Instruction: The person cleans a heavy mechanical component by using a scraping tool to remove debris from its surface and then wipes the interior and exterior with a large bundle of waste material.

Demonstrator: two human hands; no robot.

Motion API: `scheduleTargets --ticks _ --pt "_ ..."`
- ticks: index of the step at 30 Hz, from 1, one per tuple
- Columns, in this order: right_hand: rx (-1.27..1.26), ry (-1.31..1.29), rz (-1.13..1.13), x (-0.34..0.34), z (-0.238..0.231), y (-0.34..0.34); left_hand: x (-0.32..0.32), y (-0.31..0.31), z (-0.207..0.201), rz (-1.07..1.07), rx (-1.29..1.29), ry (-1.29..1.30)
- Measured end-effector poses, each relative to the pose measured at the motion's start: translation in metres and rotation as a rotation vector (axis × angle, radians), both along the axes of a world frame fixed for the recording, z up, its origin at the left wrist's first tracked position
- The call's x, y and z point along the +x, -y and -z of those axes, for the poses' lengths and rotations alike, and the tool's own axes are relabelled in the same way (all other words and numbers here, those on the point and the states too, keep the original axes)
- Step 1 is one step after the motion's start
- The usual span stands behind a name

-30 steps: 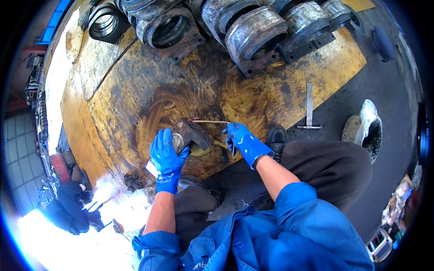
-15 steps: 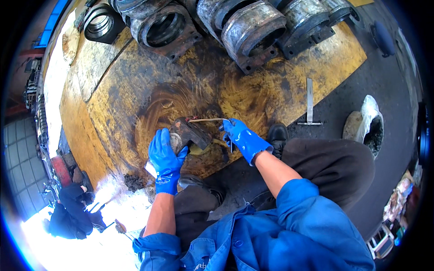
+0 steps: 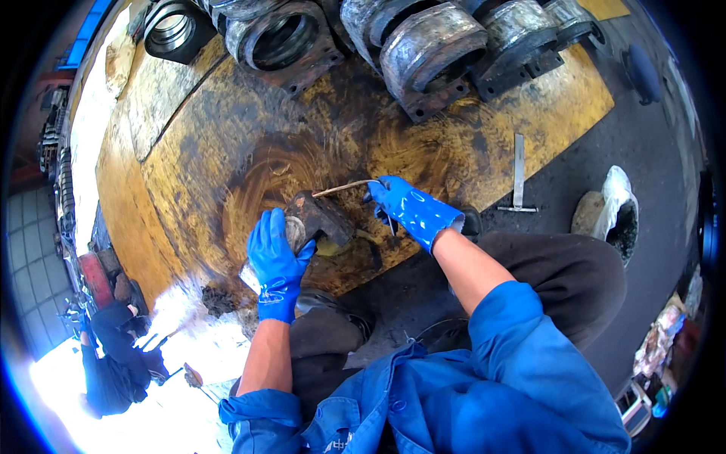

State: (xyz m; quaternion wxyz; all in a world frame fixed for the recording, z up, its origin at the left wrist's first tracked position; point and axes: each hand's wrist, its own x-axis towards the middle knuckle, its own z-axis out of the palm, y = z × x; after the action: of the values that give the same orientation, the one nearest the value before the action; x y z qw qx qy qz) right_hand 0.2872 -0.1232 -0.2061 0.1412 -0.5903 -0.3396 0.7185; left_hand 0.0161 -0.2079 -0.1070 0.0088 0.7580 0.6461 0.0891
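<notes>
A dark, rusty metal part (image 3: 327, 216) with a round pale end lies on the stained board. My left hand (image 3: 274, 257), in a blue rubber glove, grips that round end, fingers along one side and thumb on the other. Something white shows beside the glove. My right hand (image 3: 393, 200), gloved alike, is closed around a thin, slightly curved brownish rod (image 3: 344, 188). The rod's far tip meets the upper edge of the part; its other end pokes out below my fingers. A yellowish patch shows under the part.
Heavy ring-shaped metal housings (image 3: 431, 49) stand along the far edge of the board (image 3: 189, 166). A T-shaped metal tool (image 3: 519, 178) lies on the dark floor at right, near a container with a plastic bag (image 3: 614, 200). Another person (image 3: 121, 348) is at lower left beside bright glare.
My right hand has moved slightly up, and the rod now slants and bows more, its tip still at the part. The left hand stays almost in place.
</notes>
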Motion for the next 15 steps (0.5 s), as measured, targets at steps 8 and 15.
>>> scheduleTargets --ticks 8,15 --pt "0.203 0.120 -0.385 -0.008 -0.038 -0.058 -0.004 0.006 -0.004 -0.044 -0.037 0.011" --pt "0.448 0.308 -0.783 -0.055 -0.056 -0.055 -0.001 0.000 -0.002 0.017 0.000 0.043"
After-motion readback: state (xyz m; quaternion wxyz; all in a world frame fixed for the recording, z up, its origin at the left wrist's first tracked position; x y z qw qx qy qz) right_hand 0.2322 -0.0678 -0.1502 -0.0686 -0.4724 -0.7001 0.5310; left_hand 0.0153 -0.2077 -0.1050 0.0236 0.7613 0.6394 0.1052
